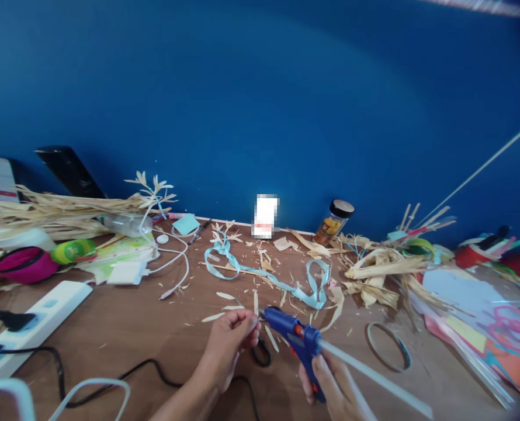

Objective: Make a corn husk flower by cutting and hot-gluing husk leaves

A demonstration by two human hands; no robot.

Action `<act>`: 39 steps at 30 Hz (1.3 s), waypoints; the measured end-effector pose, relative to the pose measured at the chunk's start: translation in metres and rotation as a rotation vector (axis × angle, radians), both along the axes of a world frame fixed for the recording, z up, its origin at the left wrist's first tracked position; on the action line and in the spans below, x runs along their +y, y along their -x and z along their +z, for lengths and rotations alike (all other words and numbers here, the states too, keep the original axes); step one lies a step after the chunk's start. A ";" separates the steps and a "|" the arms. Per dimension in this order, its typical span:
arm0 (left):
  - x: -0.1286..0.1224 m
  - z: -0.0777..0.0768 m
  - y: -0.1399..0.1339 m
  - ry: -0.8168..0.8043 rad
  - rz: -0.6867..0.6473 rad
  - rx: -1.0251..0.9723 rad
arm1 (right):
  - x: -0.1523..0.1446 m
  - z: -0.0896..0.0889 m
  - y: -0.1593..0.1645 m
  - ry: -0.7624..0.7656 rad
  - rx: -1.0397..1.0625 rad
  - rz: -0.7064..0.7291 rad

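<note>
Blue glue gun (283, 323) in right grip (333, 383); nozzle (262, 314) leftward

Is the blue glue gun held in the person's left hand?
No, the right hand holds the blue glue gun, with the left hand close to its front end.

left forearm (194, 390): bare, tapering | left grip (232, 336): bare-fingered | right grip (338, 386): bare-fingered

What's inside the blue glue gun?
A pale stick enters the rear of the blue glue gun, and a red part shows through a gap; the rest inside is covered.
</note>
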State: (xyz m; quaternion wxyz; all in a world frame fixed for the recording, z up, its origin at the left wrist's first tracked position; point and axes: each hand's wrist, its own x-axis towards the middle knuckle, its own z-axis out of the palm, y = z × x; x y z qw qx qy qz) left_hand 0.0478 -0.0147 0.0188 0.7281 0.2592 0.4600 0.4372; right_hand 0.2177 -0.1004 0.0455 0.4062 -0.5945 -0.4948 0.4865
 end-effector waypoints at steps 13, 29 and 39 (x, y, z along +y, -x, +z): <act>0.002 0.003 -0.001 0.011 0.021 -0.005 | 0.000 0.003 0.000 0.046 -0.009 0.015; 0.002 0.004 -0.004 0.025 -0.001 0.018 | 0.001 0.002 0.001 0.022 -0.032 -0.020; 0.001 0.005 -0.004 0.032 0.012 0.023 | -0.001 0.001 -0.002 0.017 -0.047 -0.025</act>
